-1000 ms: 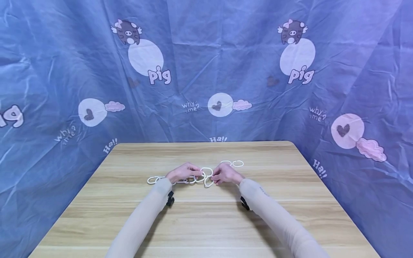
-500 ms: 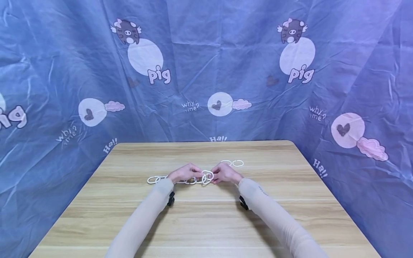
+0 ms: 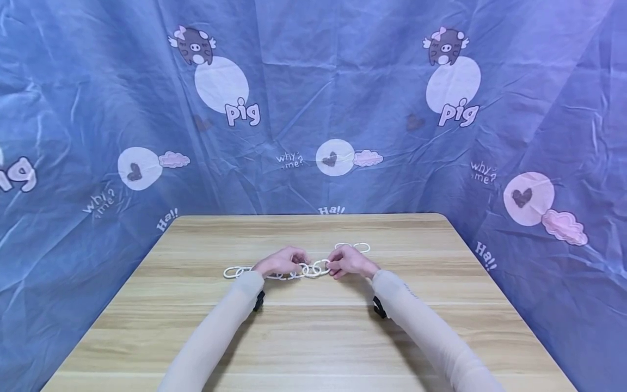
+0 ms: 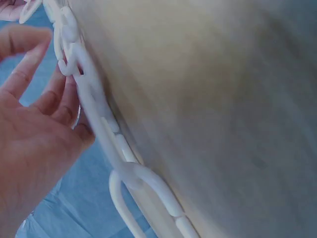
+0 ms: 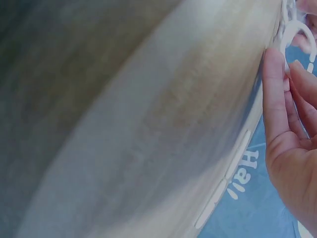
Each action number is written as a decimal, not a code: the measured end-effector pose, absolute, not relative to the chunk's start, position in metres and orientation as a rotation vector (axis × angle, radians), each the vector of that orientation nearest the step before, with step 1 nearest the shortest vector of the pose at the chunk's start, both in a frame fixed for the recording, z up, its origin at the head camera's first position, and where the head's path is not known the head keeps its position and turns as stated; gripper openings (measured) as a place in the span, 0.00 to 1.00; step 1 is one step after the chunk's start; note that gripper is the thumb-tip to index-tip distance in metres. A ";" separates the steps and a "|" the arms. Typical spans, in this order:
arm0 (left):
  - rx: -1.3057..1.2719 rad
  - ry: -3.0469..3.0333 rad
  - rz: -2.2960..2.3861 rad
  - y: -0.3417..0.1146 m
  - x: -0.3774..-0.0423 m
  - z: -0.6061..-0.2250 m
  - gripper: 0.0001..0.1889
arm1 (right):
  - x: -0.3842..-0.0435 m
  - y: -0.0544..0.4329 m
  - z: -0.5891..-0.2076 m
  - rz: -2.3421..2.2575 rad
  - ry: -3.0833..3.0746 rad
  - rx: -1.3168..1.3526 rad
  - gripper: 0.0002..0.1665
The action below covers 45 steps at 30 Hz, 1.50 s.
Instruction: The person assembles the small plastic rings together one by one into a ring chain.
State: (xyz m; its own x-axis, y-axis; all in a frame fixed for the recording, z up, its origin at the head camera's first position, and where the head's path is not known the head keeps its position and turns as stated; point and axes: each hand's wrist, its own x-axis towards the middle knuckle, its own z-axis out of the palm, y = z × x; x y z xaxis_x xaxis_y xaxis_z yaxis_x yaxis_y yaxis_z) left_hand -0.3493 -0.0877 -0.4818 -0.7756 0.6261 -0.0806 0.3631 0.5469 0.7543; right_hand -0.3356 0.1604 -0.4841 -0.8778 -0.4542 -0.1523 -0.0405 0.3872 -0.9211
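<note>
A chain of white plastic links [image 3: 230, 273] lies across the table, its left stretch passing under my left wrist. My right hand [image 3: 349, 261] pinches the rounded link [image 5: 300, 29] at the chain's right end between thumb and fingers. Just left of it, my left hand [image 3: 284, 261] hovers beside the chain, fingers bent and thumb and forefinger apart in the head view. In the left wrist view, its fingers [image 4: 52, 96] lie behind and beside the links [image 4: 94, 99]. Two loose white links [image 3: 362, 247] lie beyond my right hand, one partly hidden by it.
The wooden table [image 3: 313, 337] extends toward me, with its far edge against a blue printed curtain [image 3: 294, 109] that also encloses both sides. Both forearms, in pale sleeves [image 3: 215, 332], reach over the table.
The right-end link has gone from upright between both hands to stretched rightward in line with the chain. My right hand has moved slightly right, and my left fingers have parted from the link.
</note>
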 end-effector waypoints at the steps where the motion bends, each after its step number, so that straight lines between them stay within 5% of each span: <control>1: 0.825 2.434 1.079 -0.087 -0.349 -0.481 0.18 | -0.336 0.161 -0.483 -1.490 2.270 -0.418 0.10; 6: 0.827 2.445 1.063 -0.079 -0.346 -0.478 0.21 | -0.336 0.161 -0.479 -1.492 2.261 -0.398 0.10; 12: 0.871 2.454 1.070 -0.071 -0.348 -0.479 0.11 | -0.336 0.161 -0.477 -1.490 2.244 -0.414 0.10; 21: 0.836 2.368 1.131 -0.067 -0.346 -0.479 0.10 | -0.334 0.167 -0.479 -1.530 2.215 -0.465 0.11; 29: 0.844 2.310 1.198 -0.060 -0.343 -0.482 0.23 | -0.334 0.167 -0.479 -1.571 2.185 -0.455 0.12; 36: 0.853 2.332 1.172 -0.058 -0.343 -0.483 0.12 | -0.334 0.168 -0.482 -1.584 2.175 -0.458 0.11; 45: 0.760 2.363 1.135 -0.056 -0.343 -0.481 0.16 | -0.335 0.170 -0.488 -1.561 2.174 -0.485 0.12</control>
